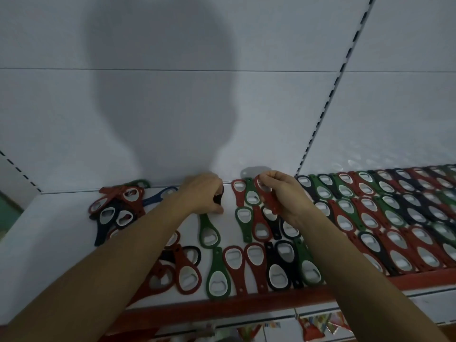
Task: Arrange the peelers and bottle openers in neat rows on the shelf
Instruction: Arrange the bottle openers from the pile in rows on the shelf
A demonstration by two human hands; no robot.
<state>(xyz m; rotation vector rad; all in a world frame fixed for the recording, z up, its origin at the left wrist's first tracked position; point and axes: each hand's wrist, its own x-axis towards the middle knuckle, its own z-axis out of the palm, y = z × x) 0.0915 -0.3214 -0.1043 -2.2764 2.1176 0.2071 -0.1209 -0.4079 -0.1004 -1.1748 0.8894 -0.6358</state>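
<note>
At far left on the shelf [49, 243], a loose heap [116, 208] of openers lies crossed and overlapping, not yet sorted. Next comes our left hand [202, 193], with its fingers curled round a black opener [218, 198] close to the back wall. The grip hides most of it, so we cannot tell which way its axis runs. Just in front of that hand a green opener [208, 230] lies with its ring toward us.

Between the left hand and the first red piece of the back row there is a strip of bare shelf, and we judge this to be the next slot. Right of it, our right hand [283, 196] pinches a red opener [267, 196] between thumb and fingertips. It is held over the back row, ring end away from us, with its long axis running back to front at a slight lean. The slot lies to the left of this opener, and the left hand is the nearer to it. Further right, the rows [394, 213] lie packed head to tail as far as the frame's edge.
</note>
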